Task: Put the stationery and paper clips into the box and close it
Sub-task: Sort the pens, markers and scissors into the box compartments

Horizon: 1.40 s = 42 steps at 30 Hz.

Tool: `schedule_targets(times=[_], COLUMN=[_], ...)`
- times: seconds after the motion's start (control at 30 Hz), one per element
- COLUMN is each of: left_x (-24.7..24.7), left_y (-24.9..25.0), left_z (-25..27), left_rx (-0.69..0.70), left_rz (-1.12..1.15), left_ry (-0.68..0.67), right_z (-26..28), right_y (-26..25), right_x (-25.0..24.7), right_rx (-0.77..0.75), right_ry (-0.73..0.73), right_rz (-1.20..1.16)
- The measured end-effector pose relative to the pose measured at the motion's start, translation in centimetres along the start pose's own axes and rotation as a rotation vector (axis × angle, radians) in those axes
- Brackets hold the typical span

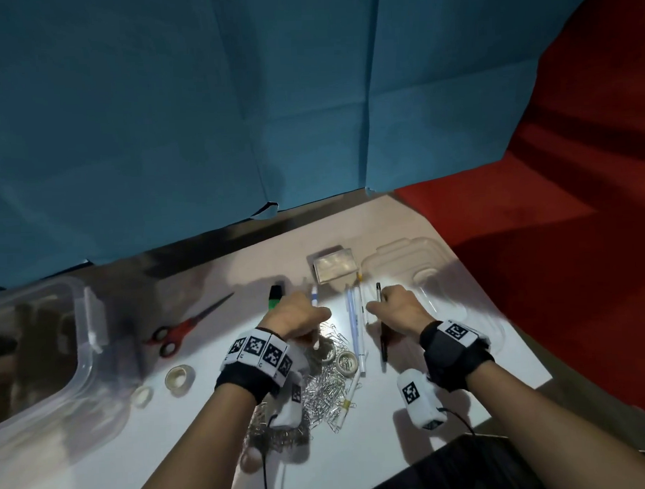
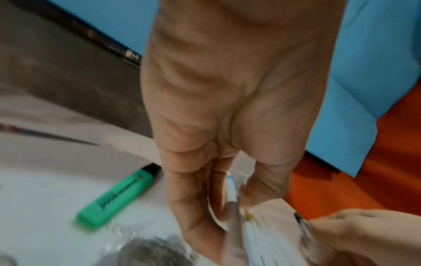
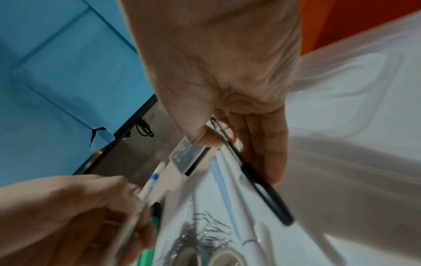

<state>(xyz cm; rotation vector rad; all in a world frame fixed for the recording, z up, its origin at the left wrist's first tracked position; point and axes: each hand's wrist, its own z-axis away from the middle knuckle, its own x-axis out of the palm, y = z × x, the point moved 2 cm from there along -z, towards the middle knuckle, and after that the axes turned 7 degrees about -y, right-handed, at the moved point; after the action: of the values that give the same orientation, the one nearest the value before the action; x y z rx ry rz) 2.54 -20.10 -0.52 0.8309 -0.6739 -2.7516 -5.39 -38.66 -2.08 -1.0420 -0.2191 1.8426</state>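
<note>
Both forearms reach in from the near edge of the white tabletop (image 1: 503, 347). The left hand (image 1: 294, 315) has its grip curled round a white pen with a blue band (image 1: 314, 295); the right hand (image 1: 401, 307) pinches a black pen (image 1: 382, 337) between thumb and fingers. The open clear box (image 1: 41, 349) stands well to the left, its lid (image 1: 422, 273) far right.

To do this step well, I would lift each pen clear of the paper clips (image 1: 327, 392) before swinging left, then lay both lengthwise in the box so they do not bridge the rim.

Only the head view shows the box, the red scissors (image 1: 184, 330) and the tape rolls (image 1: 179, 376). Up close, the left wrist view gives the green highlighter (image 2: 114, 198). Finger placement on the black pen is clearest from the right wrist.
</note>
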Motion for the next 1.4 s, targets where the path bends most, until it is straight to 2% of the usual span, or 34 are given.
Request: schedule_targets(times=[0.1, 0.17, 0.3, 0.5, 0.67, 1.0, 1.17, 1.3, 1.4], left_x=[1.7, 3.1, 5.1, 6.1, 5.6, 6.0, 4.6, 2.6, 1.2], left_y=[1.1, 1.7, 2.7, 2.9, 3.1, 3.5, 3.7, 3.3, 2.8], left_z=[0.1, -0.8, -2.8, -4.3, -4.7, -5.0, -4.3, -2.3, -0.7], left_rx=[0.073, 0.092, 0.063, 0.005, 0.004, 0.002, 0.006, 0.06, 0.1], left_rz=[0.228, 0.311, 0.166, 0.018, -0.045, -0.007, 0.089, 0.228, 0.408], left_ry=[-0.084, -0.05, 0.174, 0.273, 0.283, 0.257, 0.187, 0.106, 0.054], right_z=[-0.1, -0.2, -0.2, -0.2, 0.1, 1.2, 0.9, 1.3, 2.2], right_y=[-0.7, -1.1, -1.4, -1.3, -1.4, -0.9, -0.6, -0.9, -2.2], right_x=[0.3, 1.0, 2.3, 3.3, 3.7, 3.8, 1.8, -0.6, -1.4], right_rx=[-0.028, -0.023, 0.023, 0.031, 0.022, 0.031, 0.022, -0.047, -0.036], right_ry=[-0.016, -0.014, 0.007, 0.107, 0.16, 0.133, 0.132, 0.022, -0.065], right_rz=[-0.043, -0.028, 0.067, 0.124, 0.197, 0.241, -0.03, -0.32, -0.484])
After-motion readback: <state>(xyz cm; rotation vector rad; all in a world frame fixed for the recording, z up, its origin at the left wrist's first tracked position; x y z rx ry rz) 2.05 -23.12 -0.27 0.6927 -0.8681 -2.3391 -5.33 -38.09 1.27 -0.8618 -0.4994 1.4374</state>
